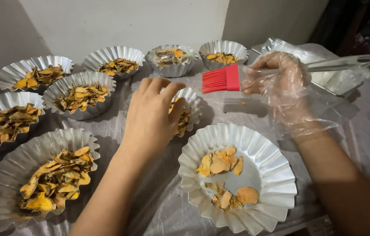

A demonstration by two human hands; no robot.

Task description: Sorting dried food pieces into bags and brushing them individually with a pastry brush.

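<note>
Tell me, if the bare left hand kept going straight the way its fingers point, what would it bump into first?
The left hand points up and away, already over a fluted tin of orange slices. Going on, it would probably meet the red brush bristles held by the gloved right hand, though depth is hard to judge.

Dim warm light, glare on foil

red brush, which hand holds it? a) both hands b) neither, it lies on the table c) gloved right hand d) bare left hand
c: the right hand, in a clear plastic glove, grips the handle of the red brush, while the bare left hand rests on a fluted tin.
</note>
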